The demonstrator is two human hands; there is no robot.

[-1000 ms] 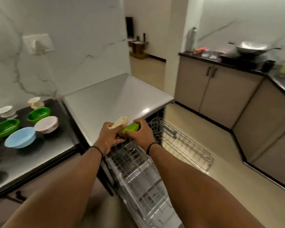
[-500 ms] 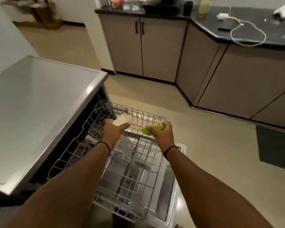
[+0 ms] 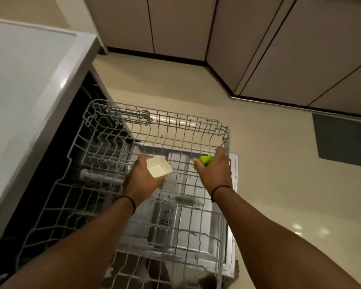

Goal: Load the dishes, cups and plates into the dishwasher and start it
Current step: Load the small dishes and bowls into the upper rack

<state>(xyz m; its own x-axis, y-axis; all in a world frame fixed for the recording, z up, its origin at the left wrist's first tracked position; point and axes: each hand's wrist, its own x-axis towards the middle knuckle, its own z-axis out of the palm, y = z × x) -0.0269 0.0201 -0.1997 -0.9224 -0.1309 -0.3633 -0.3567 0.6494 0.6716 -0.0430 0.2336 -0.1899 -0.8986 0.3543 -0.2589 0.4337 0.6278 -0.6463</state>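
Note:
The dishwasher's wire rack (image 3: 175,124) is pulled out over the lowered door (image 3: 198,230). My left hand (image 3: 141,182) holds a small cream square dish (image 3: 159,169) above the rack's middle, its open side facing up. My right hand (image 3: 216,171) grips a green cup (image 3: 204,161) near the rack's right rim; most of the cup is hidden by my fingers. The rack holds no dishes that I can see.
The dishwasher's grey top (image 3: 25,80) runs along the left. Beige cabinet doors (image 3: 175,26) line the far side and the right. A dark mat (image 3: 344,140) lies on the cream floor (image 3: 269,163) at the right.
My view has tilted down from the counter with bowls to the open rack. Both hands have carried the cream dish and green cup out over the rack and spread apart.

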